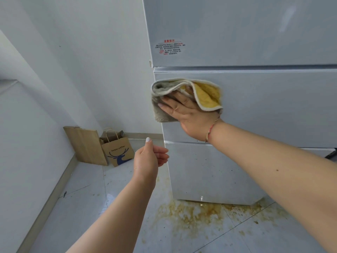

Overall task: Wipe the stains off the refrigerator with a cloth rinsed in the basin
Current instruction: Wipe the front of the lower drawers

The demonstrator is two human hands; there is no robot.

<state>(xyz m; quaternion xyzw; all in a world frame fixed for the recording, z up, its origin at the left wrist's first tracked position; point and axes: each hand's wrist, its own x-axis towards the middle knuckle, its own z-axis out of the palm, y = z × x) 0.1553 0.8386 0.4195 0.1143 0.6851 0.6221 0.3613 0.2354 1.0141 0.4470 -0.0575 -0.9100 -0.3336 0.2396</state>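
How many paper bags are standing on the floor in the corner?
2. A plain brown bag leans against the wall, and a printed bag stands beside it, nearer the refrigerator. More may be hidden behind them.

cloth grey/yellow, white trim. fridge pale grey. paper bag brown, navy deer print. floor stains brownish-yellow.

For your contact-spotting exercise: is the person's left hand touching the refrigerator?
Apart. In the head view the left hand hangs in front of the floor, its fingertips stopping short of the refrigerator edge, while the right hand presses the cloth against it.
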